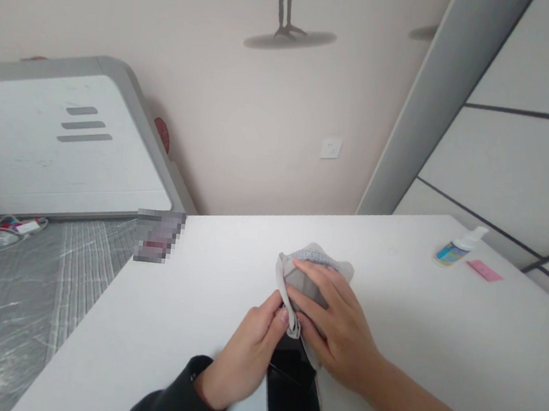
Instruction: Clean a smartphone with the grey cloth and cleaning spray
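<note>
A smartphone (294, 400) with a black screen and a clear-looking rim is in front of me at the table's near side. Its upper part is hidden by a grey cloth (315, 257) and my fingers. My left hand (250, 345), in a black sleeve, is closed at the phone's upper left edge, its thumb by the cloth's folded hem. The left fingertips are partly covered. Over the cloth lies my right hand (334, 316), fingers bent and pressing it around the phone's upper end. A slanting line crosses the screen; whether it is a reflection or an edge I cannot tell.
On the white table (186, 294), a small spray bottle (453, 250) lies or leans at the far right beside a pink packet (484, 271). A blurred-out item (158, 236) is at the left corner. Behind are a wall with a socket (331, 149) and a bed end (65, 144).
</note>
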{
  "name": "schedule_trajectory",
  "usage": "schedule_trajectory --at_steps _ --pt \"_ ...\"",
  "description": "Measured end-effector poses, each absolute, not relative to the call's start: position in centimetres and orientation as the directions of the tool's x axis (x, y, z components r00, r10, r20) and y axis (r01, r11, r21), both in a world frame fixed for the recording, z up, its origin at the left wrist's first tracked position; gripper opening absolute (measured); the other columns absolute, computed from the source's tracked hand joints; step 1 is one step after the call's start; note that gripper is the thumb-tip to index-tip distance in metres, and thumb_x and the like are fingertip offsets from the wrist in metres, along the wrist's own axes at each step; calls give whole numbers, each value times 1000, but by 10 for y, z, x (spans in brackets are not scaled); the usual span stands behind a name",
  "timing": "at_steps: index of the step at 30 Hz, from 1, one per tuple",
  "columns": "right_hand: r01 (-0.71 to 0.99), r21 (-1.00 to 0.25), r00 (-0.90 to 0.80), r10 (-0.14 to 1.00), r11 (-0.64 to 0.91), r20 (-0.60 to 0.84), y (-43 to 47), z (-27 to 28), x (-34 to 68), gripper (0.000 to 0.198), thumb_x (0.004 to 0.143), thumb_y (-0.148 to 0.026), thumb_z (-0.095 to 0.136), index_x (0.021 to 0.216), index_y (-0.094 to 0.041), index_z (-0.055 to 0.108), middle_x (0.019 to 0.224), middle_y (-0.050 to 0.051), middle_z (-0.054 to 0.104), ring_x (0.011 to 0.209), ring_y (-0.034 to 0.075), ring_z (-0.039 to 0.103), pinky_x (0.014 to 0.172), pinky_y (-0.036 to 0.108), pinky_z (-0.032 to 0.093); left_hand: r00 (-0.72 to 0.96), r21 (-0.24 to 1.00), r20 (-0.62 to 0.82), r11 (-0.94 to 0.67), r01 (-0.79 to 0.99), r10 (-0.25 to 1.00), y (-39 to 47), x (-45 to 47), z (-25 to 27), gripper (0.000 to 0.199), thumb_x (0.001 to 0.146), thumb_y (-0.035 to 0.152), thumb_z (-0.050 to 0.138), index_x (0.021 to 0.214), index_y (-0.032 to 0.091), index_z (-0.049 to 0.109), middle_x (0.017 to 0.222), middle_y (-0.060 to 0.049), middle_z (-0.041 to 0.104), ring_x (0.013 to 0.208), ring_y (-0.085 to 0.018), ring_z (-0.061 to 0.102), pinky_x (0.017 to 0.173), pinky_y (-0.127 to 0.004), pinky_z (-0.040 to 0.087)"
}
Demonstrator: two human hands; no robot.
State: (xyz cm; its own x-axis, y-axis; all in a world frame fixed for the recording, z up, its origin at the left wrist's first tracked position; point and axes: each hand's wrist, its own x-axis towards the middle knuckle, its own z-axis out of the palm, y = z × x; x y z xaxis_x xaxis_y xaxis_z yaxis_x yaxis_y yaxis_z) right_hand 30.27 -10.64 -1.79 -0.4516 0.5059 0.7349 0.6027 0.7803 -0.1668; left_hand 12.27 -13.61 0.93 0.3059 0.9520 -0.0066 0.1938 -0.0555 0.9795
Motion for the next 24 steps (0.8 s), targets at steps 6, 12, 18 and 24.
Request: schedule_trajectory --at_steps 6,12,18,24 --pt "610 -131 -570 547 781 613 -110 -20 302 42 102 -24 44 141 -17 57 159 17 46 150 29 39 116 56 42 282 990 -94 120 -75 955 -144 128 -7 63 100 60 47 150 21 52 159 -8 49 154 -27 30 130 -41 13" --pt "610 -108 -603 548 785 580 -113 -21 298 49 102 -26 45 149 -13 50 159 14 46 154 30 32 119 57 38 419 775 -179 390 -497 890 -147 138 -16 69 88 63 68 145 25 57 162 -8 44 158 -30 20 129 -48 17" --pt "609 -139 -619 577 781 533 -112 -22 296 56 103 -28 45 156 -11 39 160 14 45 153 29 35 118 57 41 425 601 -239 477 -642 873 -143 140 -6 56 86 59 73 131 26 69 152 -6 58 153 -31 35 125 -44 31" --pt "529 -120 -710 515 840 480 -116 -21 293 56 105 -41 47 151 -10 47 158 13 47 148 30 43 116 55 46 264 559 -317 405 -724 911 -128 132 -3 59 101 57 46 135 12 63 140 -15 66 142 -30 52 118 -43 43"
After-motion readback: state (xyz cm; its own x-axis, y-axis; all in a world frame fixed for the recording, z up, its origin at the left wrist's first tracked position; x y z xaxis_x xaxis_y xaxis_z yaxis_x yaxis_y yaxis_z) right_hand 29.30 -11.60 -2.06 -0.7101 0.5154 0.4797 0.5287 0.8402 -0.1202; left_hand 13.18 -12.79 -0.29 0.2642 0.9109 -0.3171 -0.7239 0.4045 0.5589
